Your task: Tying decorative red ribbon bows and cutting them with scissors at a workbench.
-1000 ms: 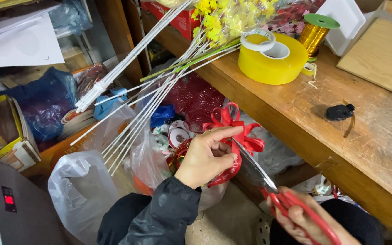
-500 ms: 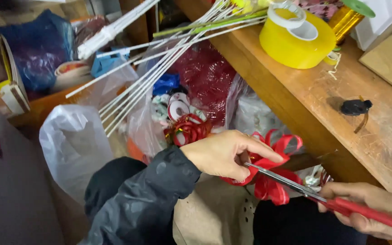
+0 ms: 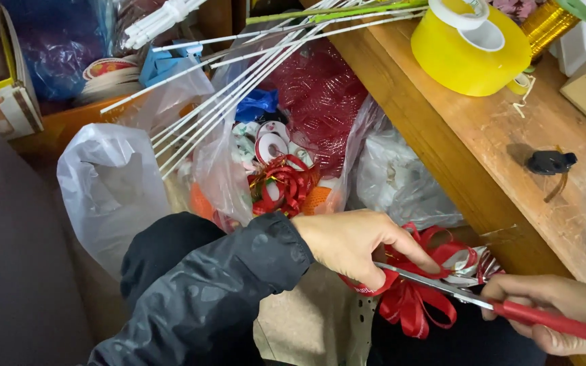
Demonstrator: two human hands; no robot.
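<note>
Item: red ribbon bow (image 3: 415, 298), glossy, many narrow loops bunched at one centre, a few loops fanning up and right, others hanging down. It sits low in view, just below the front edge of the wooden worktop (image 3: 510, 169), between your two hands.

Left hand (image 3: 357, 244): your grip is closed on the bow, thumb and fingers pinching a ribbon band at its left side; dark jacket sleeve (image 3: 218, 291) runs back from the wrist.

Right hand (image 3: 557, 315): your grip is wrapped shut around the red handles of the scissors (image 3: 456, 293); the metal blades point left and meet the ribbon under your left fingertips. How far the blades are parted cannot be told.

Surroundings: clear plastic bag (image 3: 286, 163) of ribbon rolls and red mesh behind the bow; white plastic bag (image 3: 106, 190) to its left; bundle of white sticks (image 3: 239, 74) slanting across; yellow tape roll (image 3: 469, 51) and small black object (image 3: 549, 161) on the worktop.

Change from half a second ago: your left hand and the bow sit in much the same hold; the view has shifted slightly, and the scissors lie a little flatter.
</note>
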